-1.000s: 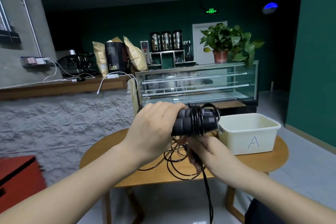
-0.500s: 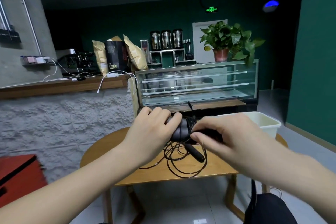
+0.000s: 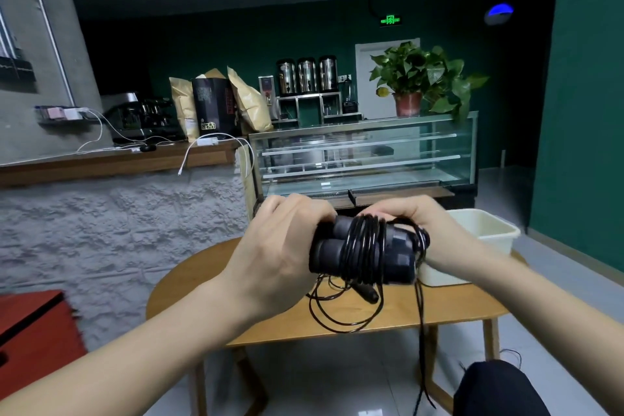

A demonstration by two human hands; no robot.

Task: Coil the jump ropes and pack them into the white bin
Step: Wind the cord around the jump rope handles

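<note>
left hand [image 3: 277,257]: gripped the left ends of the paired handles [image 3: 341,248], fingers curled over the top; held them level, above the tabletop [image 3: 209,294]
right hand [image 3: 435,233]: sat at the right end of the bundle, fingers curled round the cord [image 3: 363,250] and that end of the handles; it appeared to be leading the cord through a turn
wrapped turns: several loops of thin black cord lay side by side round the middle of both handles, snug, none crossing that I could see
loose tail [image 3: 420,331]: hung from the right end of the bundle, past the front edge of the tabletop towards the floor; more wrapping judged to remain
second rope [image 3: 344,311]: lay uncoiled in slack loops near the front edge of the tabletop, below the bundle, one handle end showing among them
white bin [image 3: 486,236]: stood at the right end of the tabletop, just behind the right hand; contents hidden from this angle
step in hand: winding cord round the handles, judged partly done
how to do it well: keep the left grip firm so the handles stay parallel; lay each turn beside the last under light tension; let the tail feed freely so it does not snag the second rope; tuck the end under a turn before binning
risk: slack turns could slide off the handle ends
</note>
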